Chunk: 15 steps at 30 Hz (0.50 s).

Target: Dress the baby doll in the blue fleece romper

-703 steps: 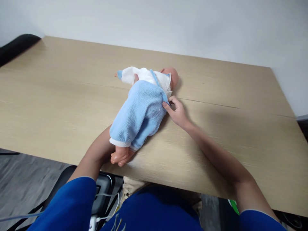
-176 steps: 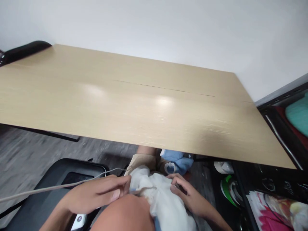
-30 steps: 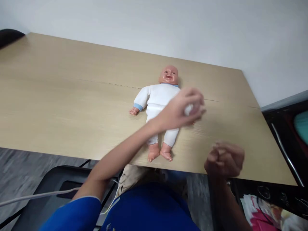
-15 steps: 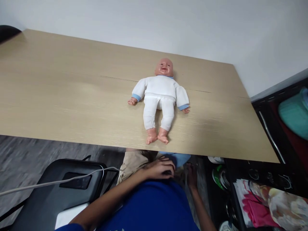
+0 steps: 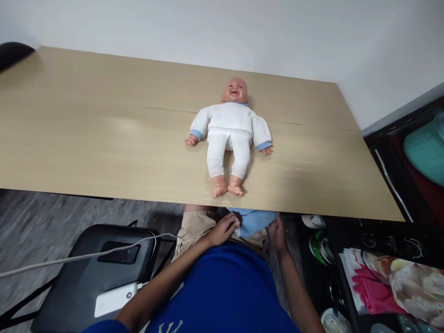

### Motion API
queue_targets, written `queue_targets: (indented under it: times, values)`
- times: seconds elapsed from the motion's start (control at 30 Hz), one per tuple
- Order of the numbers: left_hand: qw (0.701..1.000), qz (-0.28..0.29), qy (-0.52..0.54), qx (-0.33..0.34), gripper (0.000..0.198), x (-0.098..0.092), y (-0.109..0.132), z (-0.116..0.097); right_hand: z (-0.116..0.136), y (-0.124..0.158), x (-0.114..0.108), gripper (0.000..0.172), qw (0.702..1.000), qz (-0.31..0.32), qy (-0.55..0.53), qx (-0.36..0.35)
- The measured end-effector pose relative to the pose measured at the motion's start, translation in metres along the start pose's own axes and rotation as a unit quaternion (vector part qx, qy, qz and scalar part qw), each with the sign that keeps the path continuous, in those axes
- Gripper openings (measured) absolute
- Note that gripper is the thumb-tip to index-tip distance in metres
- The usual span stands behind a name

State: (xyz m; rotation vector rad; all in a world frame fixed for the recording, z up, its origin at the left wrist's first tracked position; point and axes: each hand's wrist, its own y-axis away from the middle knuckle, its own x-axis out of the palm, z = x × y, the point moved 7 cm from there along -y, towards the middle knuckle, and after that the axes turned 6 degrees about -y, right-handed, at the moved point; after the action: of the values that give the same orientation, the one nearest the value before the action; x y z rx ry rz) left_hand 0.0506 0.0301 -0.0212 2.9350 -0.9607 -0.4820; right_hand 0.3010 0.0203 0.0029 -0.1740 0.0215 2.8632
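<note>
A light blue cloth (image 5: 255, 223) lies over my lap, partly hidden beneath the table edge. My left hand (image 5: 225, 230) is closed at the cloth's left side, its fingers curled on the fabric. At the opposite side, my right hand (image 5: 276, 233) grips the cloth near the table's underside, with some fingertips out of sight. On the wooden table (image 5: 104, 152) a baby doll (image 5: 230, 121) lies on its back, feet toward me. It wears a white top and white trousers with light blue cuffs, and neither hand touches it.
To my left a black chair (image 5: 69, 277) carries a white power bank (image 5: 114, 299) with a cable (image 5: 86, 256) running across. On the right, a black shelf holds pink cloth (image 5: 376, 291) and a green-rimmed roll (image 5: 316, 247). A teal container (image 5: 425, 148) stands farther right.
My left hand has shifted left and forward, uncovering more of the light blue cloth. My right hand has come up to the cloth's right side. The doll lies as before.
</note>
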Motion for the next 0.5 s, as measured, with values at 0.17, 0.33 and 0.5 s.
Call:
queue_targets:
  times: [0.17,0.33,0.5]
  values:
    - [0.997,0.005,-0.046,0.056,0.050,-0.016,0.018,-0.025,0.012,0.009,0.004,0.059,0.998,-0.032,-0.053,0.020]
    - [0.963,-0.103,-0.086,0.234,0.027,-0.050,0.053,-0.087,0.058,0.042,0.030,0.056,0.992,0.065,-0.100,0.029]
    - [0.904,-0.283,-0.037,0.318,0.079,-0.094,0.073,-0.146,0.153,0.041,0.056,0.049,0.969,0.198,-0.140,-0.054]
